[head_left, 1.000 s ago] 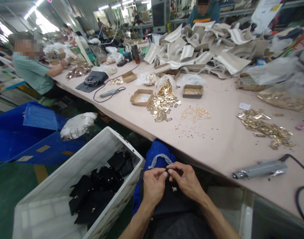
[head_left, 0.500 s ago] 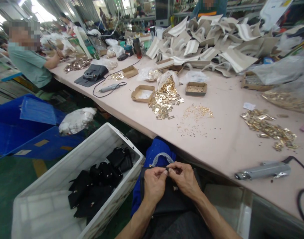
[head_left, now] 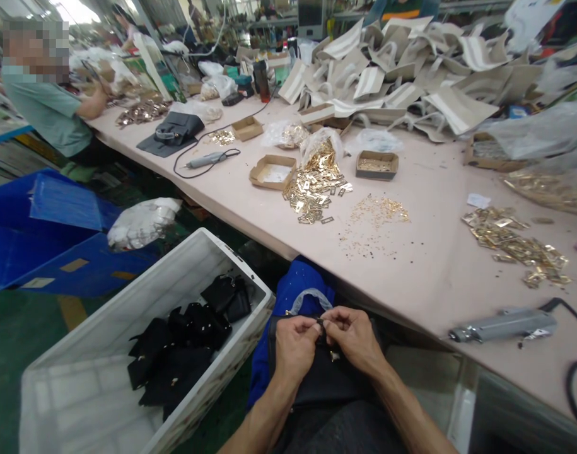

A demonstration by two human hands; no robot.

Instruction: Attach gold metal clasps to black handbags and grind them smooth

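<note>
A black handbag (head_left: 316,381) rests on my lap, its wrapped handle (head_left: 311,295) arching up at the far side. My left hand (head_left: 295,343) pinches the bag's upper middle, thumb and forefinger together. Right beside it, my right hand (head_left: 352,334) pinches the same spot, and the fingertips of both nearly meet. Between them shows a small dark bit of the bag, too small to make out fully. A gold-coloured metal fitting (head_left: 334,355) sits on the bag just below my right fingers.
Left of me stands a white crate (head_left: 56,384) with black pieces inside. On the table (head_left: 439,252) lie gold metal plates (head_left: 311,189), tiny scattered screws (head_left: 380,209), a grey electric screwdriver (head_left: 506,325) and piled beige bag parts (head_left: 411,82). A co-worker (head_left: 42,101) sits far left.
The view has shifted slightly. Both my hands stay at the same place on the handbag, with only small finger movements.
</note>
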